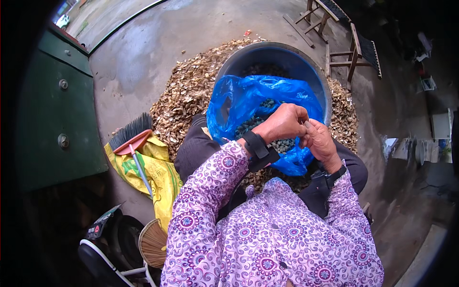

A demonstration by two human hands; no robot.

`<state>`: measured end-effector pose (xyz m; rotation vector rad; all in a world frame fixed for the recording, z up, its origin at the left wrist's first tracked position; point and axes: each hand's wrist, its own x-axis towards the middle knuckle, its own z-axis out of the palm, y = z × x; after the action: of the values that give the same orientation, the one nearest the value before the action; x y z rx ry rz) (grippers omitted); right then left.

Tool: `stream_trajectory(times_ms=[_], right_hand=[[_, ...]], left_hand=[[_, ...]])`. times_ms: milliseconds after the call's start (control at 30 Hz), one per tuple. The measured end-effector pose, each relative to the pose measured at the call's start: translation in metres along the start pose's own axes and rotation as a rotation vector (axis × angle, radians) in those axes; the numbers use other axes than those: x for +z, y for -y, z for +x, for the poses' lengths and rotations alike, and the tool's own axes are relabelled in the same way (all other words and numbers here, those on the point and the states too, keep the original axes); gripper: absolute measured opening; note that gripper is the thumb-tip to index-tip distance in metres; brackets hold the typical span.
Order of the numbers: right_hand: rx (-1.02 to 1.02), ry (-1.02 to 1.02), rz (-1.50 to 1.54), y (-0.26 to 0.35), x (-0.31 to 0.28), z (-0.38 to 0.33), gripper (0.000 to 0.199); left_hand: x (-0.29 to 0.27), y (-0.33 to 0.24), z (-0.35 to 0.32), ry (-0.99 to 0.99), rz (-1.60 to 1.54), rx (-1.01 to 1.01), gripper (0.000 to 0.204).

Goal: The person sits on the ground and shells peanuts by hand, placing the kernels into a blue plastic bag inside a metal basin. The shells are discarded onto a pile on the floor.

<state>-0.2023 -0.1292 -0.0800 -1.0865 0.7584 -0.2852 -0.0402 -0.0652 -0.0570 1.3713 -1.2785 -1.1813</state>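
- Left hand [282, 120] and right hand [321, 144]: fingers bent in, fingertips pressed together in a pinch. Whether a small piece sits between them: cannot tell, too small.
- Main thing: small, rounded, grey-green pieces [246, 126], loose in an open, crinkled, translucent blue plastic bag [291, 87].
- Key relation: pieces lie below the hands and off to their left. Left hand reaches across the bag's mouth, so it is nearer; right hand is above the bag's near right side. Heap has no clear long axis.
- Bag lies over the near part of a large, round basin [223, 65] with blue inside and grey rim; its near edge hangs toward the lap, between dark-trousered legs.
- More dark pieces in the basin, beyond the bag; kind unclear in shadow.
- Tan, broken shells [186, 91] heaped on the concrete floor [143, 48], left and right of the basin.
- Left side: long-handled broom [131, 136] with dark bristles, on a yellow sack [165, 184].
- Dark straps on both wrists.
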Motion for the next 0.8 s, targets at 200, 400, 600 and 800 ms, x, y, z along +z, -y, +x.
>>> stream_trajectory(times_ms=[200, 400, 600, 800], right_hand=[[-0.021, -0.034, -0.116, -0.002, -0.002, -0.001, 0.02], [-0.41, -0.337, 0.928, 0.005, -0.1, 0.0, 0.019], [-0.008, -0.205, -0.076, -0.041, -0.041, 0.02, 0.019], [-0.102, -0.033, -1.078, -0.111, -0.033, 0.045, 0.018]], left_hand=[[0.001, 0.008, -0.001, 0.053, 0.095, -0.076, 0.031], [-0.021, -0.005, -0.004, -0.133, -0.376, -0.163, 0.026], [-0.026, -0.005, -0.008, -0.208, -0.423, -0.177, 0.021], [-0.027, 0.004, -0.011, -0.219, -0.401, -0.172, 0.02]])
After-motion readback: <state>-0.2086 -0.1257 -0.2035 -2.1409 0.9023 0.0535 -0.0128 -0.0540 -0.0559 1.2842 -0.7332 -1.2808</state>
